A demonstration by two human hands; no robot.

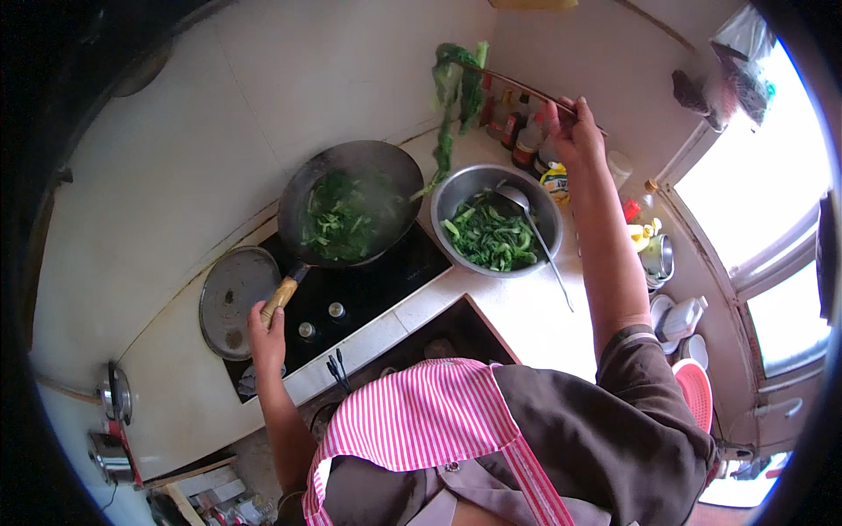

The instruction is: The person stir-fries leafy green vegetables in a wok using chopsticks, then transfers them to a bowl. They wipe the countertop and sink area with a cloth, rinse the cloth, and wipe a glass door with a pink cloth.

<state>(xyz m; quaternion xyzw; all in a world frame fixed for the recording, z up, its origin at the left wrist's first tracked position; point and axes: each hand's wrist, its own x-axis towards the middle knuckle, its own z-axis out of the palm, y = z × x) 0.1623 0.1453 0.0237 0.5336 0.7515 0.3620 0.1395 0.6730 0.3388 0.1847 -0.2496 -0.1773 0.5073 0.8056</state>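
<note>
My left hand (pixel 267 335) grips the wooden handle (pixel 281 299) of a wok (pixel 352 148), tilted on the black stovetop, with leafy greens (pixel 339 217) steaming in it. In my right hand (pixel 579 135), raised at the upper right, are long chopsticks (pixel 520 85). Long wilted greens (pixel 447 98) hang from their far ends, between the wok and a metal bowl; the lowest stem reaches down between the two rims. That metal bowl (pixel 556 240) stands on the counter right of the wok, holding more cooked greens (pixel 493 233) and a metal ladle (pixel 546 253), whose handle leans out over the rim.
A round metal lid (pixel 230 309) lies left of the wok, by the stove's knobs (pixel 337 310). Sauce bottles (pixel 526 141) and a yellow packet (pixel 556 183) stand behind the bowl. Jars and dishes line the right side below the window. A pink basket (pixel 694 394) sits beside my right shoulder.
</note>
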